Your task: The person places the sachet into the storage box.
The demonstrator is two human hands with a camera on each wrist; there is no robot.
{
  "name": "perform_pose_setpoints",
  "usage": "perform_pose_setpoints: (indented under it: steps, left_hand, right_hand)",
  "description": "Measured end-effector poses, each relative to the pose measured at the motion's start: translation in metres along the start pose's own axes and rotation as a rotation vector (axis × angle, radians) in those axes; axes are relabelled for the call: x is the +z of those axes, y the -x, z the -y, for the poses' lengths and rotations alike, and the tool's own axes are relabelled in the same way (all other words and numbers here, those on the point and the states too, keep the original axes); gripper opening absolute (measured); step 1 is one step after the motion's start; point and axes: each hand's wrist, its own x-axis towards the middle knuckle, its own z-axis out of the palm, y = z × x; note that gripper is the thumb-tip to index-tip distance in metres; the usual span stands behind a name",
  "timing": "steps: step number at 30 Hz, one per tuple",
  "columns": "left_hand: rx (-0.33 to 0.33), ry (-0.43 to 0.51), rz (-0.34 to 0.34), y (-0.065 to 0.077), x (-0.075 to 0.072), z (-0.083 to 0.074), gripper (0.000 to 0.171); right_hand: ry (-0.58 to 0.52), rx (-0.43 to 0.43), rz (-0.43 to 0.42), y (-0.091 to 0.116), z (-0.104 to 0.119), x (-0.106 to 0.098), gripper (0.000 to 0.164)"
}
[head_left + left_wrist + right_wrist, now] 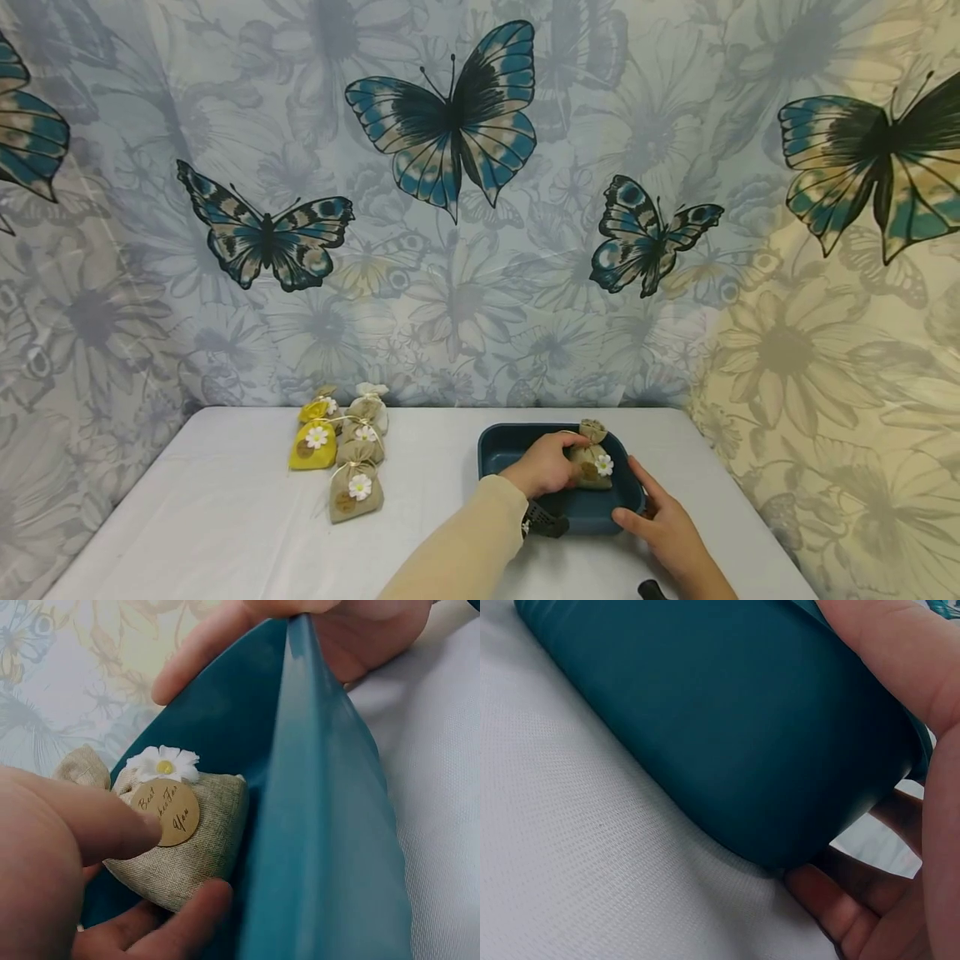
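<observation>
A dark teal plastic basin (498, 454) stands on the right half of the table. Inside it, toward its right end, is a beige burlap drawstring pouch (214, 817) with a white daisy and a round brown "Best Wishes For You" tag. My left hand (546, 467) reaches over the basin's near side and grips this pouch, thumb by the tag and fingers along its other side. At the basin's right end my right hand (667, 521) holds the wall, thumb at the rim and fingers around the outside, low near the base in the right wrist view.
Left of the basin, several similar pouches stand in a cluster: a yellow pouch (315, 446) with another behind it, and a row of beige ones, the nearest beige pouch (356, 493) in front. A butterfly-print cloth (457, 333) hangs behind the white table (217, 500).
</observation>
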Motion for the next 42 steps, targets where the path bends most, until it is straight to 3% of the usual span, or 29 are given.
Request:
perform_pose_setpoints:
  steps: [4,14,23,31,39,42]
  left_hand:
    - [0.001,-0.025,0.040,-0.001,-0.001,0.001,0.059]
    - [-0.043,-0.055,0.038,0.001,-0.006,0.002,0.052]
    - [-0.099,0.064,0.092,0.026,-0.031,-0.021,0.052]
    - [-0.045,0.002,0.120,0.049,-0.057,-0.039,0.060]
    - [0.005,0.096,0.153,0.070,-0.086,-0.045,0.057]
    - [0.027,0.086,0.148,0.079,-0.098,-0.047,0.058]
  right_hand:
    - [-0.007,0.000,0.002,-0.002,0.000,0.000,0.083]
    - [-0.012,0.028,0.006,-0.002,-0.001,0.000,0.083]
    - [0.007,0.043,0.018,0.000,0.002,0.001,0.085]
    - [0.029,0.090,0.020,0.000,0.004,-0.001,0.088]
    - [0.012,0.087,0.027,0.000,0.003,-0.001,0.087]
    - [0.013,0.091,0.029,0.000,0.003,-0.001,0.087]
